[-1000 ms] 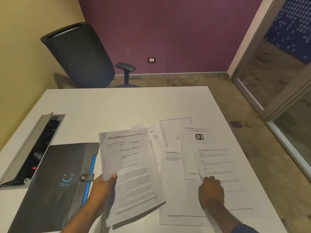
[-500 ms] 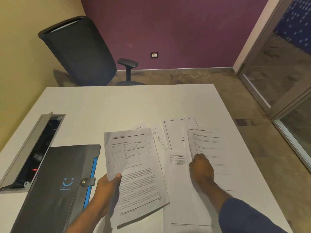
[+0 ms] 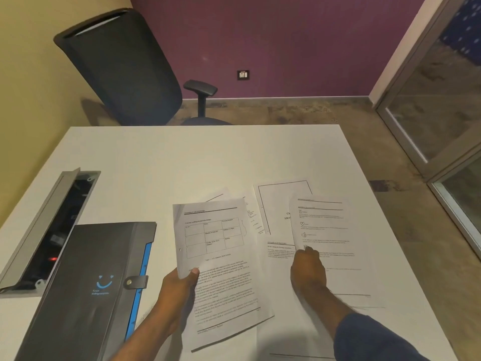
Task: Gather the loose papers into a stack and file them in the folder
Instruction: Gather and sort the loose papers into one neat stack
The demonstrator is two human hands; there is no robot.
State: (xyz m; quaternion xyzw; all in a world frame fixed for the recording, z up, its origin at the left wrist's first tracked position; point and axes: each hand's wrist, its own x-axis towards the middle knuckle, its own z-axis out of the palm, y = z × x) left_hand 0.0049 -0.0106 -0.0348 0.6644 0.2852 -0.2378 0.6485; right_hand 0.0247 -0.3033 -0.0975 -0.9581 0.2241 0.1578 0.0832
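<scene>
I see thin white printed paper sheets (image 3: 330,230), matt, on a smooth white matt tabletop (image 3: 182,157). My left hand (image 3: 179,290) holds a few limp sheets (image 3: 221,261). The dark grey plastic folder (image 3: 86,282) has a slight sheen, a blue edge and a small metal snap (image 3: 128,282). The grey cable-box lid (image 3: 39,225) looks like brushed metal. The floor (image 3: 312,110) is rough and mottled.

Left hand (image 3: 179,285) pinching, thumb on top; right hand (image 3: 308,269) curled, knuckles up.
</scene>
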